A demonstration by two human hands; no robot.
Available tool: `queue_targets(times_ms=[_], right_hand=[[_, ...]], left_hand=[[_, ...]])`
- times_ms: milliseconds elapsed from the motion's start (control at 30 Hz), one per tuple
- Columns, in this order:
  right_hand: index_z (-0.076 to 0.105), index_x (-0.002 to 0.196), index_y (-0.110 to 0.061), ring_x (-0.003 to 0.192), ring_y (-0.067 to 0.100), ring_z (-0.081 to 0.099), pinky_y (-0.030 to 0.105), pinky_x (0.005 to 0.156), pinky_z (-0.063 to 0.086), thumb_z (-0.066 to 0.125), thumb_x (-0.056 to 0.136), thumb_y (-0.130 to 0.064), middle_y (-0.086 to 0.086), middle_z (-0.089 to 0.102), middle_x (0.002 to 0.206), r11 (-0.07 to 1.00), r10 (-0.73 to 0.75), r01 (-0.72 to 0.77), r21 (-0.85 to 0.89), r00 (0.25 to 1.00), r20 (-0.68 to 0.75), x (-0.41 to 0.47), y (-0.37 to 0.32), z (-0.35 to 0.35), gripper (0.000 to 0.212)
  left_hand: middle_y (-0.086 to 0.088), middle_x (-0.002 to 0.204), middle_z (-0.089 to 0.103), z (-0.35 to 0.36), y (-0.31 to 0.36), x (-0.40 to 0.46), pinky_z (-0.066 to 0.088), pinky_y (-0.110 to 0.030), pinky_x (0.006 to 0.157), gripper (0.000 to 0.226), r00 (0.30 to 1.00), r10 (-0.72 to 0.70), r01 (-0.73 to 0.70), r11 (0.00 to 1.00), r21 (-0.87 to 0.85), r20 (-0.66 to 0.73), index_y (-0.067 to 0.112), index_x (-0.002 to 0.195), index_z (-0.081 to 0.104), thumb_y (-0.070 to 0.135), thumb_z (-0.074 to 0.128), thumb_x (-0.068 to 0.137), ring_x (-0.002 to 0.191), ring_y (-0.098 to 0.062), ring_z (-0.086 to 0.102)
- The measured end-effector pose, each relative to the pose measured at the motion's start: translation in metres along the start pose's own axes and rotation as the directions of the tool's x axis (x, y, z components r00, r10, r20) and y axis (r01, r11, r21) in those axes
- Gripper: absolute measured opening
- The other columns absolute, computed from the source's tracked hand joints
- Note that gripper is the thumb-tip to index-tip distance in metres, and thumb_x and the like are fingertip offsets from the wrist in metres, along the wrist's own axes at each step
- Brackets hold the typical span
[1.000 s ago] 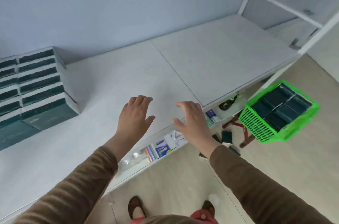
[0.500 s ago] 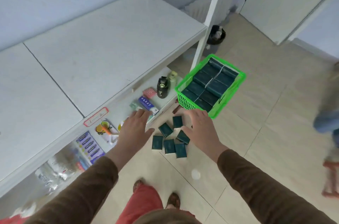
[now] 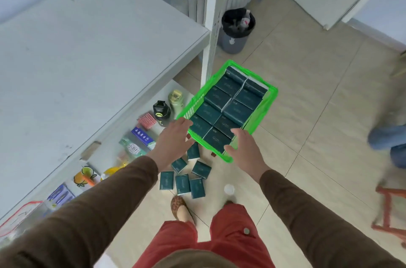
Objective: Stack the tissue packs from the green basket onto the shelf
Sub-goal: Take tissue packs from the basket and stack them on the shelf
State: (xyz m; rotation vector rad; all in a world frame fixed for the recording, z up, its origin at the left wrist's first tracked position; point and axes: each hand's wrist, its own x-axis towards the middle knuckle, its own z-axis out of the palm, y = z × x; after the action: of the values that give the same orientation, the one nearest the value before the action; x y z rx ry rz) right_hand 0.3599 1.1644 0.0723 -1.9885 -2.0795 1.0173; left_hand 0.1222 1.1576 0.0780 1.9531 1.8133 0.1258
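The green basket (image 3: 269, 94) sits raised above the floor, right of the shelf, filled with two rows of dark green tissue packs (image 3: 228, 106). My left hand (image 3: 173, 140) hovers at the basket's near left corner, fingers spread, holding nothing. My right hand (image 3: 245, 150) reaches over the near right edge, also spread and empty. The white shelf top (image 3: 87, 43) stretches to the left. Several loose tissue packs (image 3: 185, 179) lie on the floor below my hands.
The lower shelf holds bottles (image 3: 161, 112), boxes (image 3: 142, 138) and packets. A white shelf post (image 3: 211, 26) stands behind the basket, a grey bin (image 3: 237, 30) beyond it. Another person's blue-clad leg (image 3: 388, 142) and a red stool (image 3: 391, 212) are at the right.
My view swung from the shelf top with its stacked packs down to the basket. Both hands moved right and forward, from over the shelf to the basket's near edge.
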Motion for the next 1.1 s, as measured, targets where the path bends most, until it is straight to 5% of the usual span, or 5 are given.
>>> queue_targets(times_ms=[367,667,833,1033,1100], right_hand=[[0.037,0.146,-0.006,0.126,0.034,0.048,0.041,0.105,0.041,0.064,0.09,-0.021,0.015,0.045,0.138,0.961,0.267,-0.272,0.046,0.959,0.101,0.196,0.113,-0.015,0.064],[0.051,0.12,-0.008,0.104,0.03,0.049,0.037,0.089,0.044,0.073,0.081,-0.04,0.011,0.051,0.114,0.91,0.07,-0.035,-0.414,0.995,0.071,0.26,0.157,0.029,0.054],[0.051,0.103,-0.016,0.092,0.026,0.047,0.038,0.074,0.043,0.079,0.071,-0.022,0.005,0.049,0.098,0.889,0.015,0.011,-0.457,0.998,0.053,0.262,0.177,0.044,0.044],[0.04,0.142,-0.011,0.094,0.03,0.05,0.041,0.079,0.043,0.081,0.07,-0.025,0.009,0.056,0.101,0.873,-0.031,0.078,-0.482,0.994,0.105,0.261,0.184,0.053,0.084],[0.038,0.145,-0.011,0.097,0.029,0.052,0.04,0.081,0.043,0.082,0.067,-0.028,0.008,0.058,0.101,0.885,0.001,0.043,-0.464,0.996,0.094,0.261,0.18,0.052,0.091]], left_hand=[[-0.009,0.147,0.04,0.085,0.014,0.2,0.036,-0.043,0.108,0.065,0.96,-0.145,0.131,0.989,0.072,0.241,0.011,0.144,0.038,0.022,0.066,0.086,0.132,-0.032,0.04],[-0.015,0.139,0.046,0.137,0.011,0.342,0.045,-0.045,0.095,0.069,0.967,-0.025,-0.078,0.92,0.383,0.255,0.005,0.141,0.04,-0.005,0.063,0.076,0.12,-0.033,0.046],[-0.013,0.131,0.05,0.152,0.009,0.363,0.045,-0.04,0.09,0.058,0.962,0.083,-0.209,0.837,0.506,0.26,0.007,0.137,0.044,0.007,0.063,0.081,0.116,-0.031,0.049],[-0.006,0.117,0.055,0.16,0.009,0.354,0.042,-0.036,0.078,0.076,0.957,-0.031,-0.158,0.777,0.609,0.288,0.012,0.134,0.043,0.023,0.081,0.069,0.105,-0.027,0.048],[-0.002,0.103,0.057,0.16,0.009,0.344,0.041,-0.034,0.077,0.065,0.954,-0.064,-0.149,0.744,0.651,0.292,0.013,0.12,0.051,0.032,0.082,0.066,0.101,-0.024,0.049]])
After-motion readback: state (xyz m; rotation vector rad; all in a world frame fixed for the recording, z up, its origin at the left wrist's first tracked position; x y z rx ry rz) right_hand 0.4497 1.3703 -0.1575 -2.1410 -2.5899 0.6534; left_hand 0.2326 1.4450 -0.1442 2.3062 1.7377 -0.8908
